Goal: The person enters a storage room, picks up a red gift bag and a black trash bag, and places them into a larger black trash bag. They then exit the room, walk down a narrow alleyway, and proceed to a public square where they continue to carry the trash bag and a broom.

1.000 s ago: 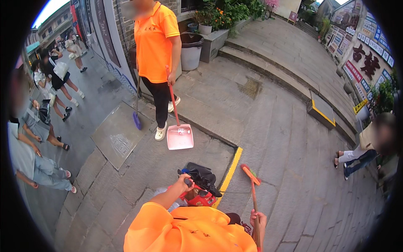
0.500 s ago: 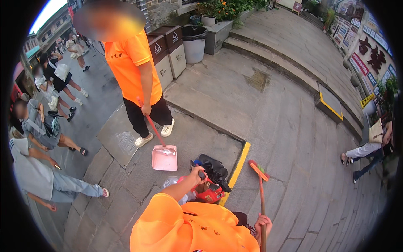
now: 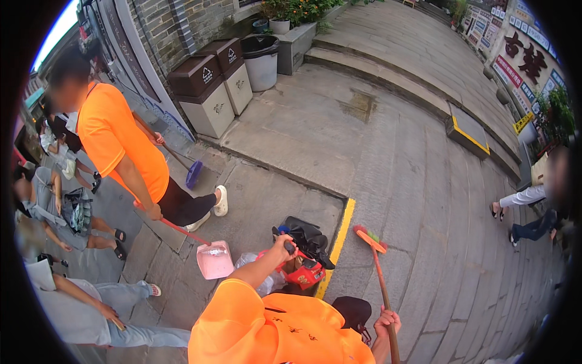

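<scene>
My right hand (image 3: 387,321) is closed round the wooden handle of a broom (image 3: 381,276). Its orange head, with red and green bristles, rests on the paving ahead. My left hand (image 3: 283,247) grips a dark rounded handle (image 3: 290,247); what this joins to below is hidden. Just under that hand lie a red item (image 3: 306,276), a crumpled black bag (image 3: 309,242) and clear plastic (image 3: 273,283). Ahead to the left, a co-worker in an orange shirt (image 3: 121,142) holds a pink dustpan (image 3: 216,266) with a clear bottle in it, plus a broom with a blue head (image 3: 193,174).
A yellow-edged step (image 3: 339,242) runs beside the bags. Two brown-topped bins (image 3: 206,109) and a grey bucket (image 3: 260,67) stand by the wall. Stone steps (image 3: 388,76) rise beyond. Passers-by (image 3: 91,303) are close on the left, others far right.
The co-worker has stepped left and turned; the pink dustpan has shifted left and nearer, and the blue broom has come into view. Passers-by have moved. My hands keep their grips.
</scene>
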The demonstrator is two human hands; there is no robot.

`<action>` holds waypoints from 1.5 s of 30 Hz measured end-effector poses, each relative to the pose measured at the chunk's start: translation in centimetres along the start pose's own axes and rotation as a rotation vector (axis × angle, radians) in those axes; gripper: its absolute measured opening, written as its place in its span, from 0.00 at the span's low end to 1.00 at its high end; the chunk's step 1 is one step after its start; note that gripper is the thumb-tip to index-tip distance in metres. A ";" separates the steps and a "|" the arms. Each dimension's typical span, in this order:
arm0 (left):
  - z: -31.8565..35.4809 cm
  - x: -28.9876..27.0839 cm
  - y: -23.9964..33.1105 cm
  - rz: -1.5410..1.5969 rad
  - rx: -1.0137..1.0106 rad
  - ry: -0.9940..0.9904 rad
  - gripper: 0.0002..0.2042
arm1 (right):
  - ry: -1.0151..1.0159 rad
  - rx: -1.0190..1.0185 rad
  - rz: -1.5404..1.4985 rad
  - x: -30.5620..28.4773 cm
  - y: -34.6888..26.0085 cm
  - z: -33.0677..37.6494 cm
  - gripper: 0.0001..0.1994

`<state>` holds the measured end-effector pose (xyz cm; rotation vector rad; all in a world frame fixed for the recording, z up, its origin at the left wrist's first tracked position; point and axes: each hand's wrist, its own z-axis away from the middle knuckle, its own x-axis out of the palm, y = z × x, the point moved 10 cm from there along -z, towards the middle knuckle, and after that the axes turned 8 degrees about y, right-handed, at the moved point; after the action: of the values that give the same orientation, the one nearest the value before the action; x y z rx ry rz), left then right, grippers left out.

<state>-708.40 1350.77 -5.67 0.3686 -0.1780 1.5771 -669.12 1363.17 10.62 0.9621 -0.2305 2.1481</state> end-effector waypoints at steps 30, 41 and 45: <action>19.6 31.3 -2.6 0.257 0.043 0.195 0.08 | -0.044 0.039 -0.184 24.8 -22.4 12.8 0.20; 11.3 41.8 -4.3 0.281 -0.022 0.175 0.10 | 0.100 0.009 -0.141 34.4 -33.6 7.5 0.22; 9.7 46.0 -4.9 0.273 -0.007 0.232 0.11 | 0.232 0.050 -0.064 37.5 -38.0 2.9 0.22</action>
<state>-702.60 1391.00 18.49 0.1567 -0.0555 1.8738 -656.78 1409.70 33.87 0.7290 -0.0323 2.1923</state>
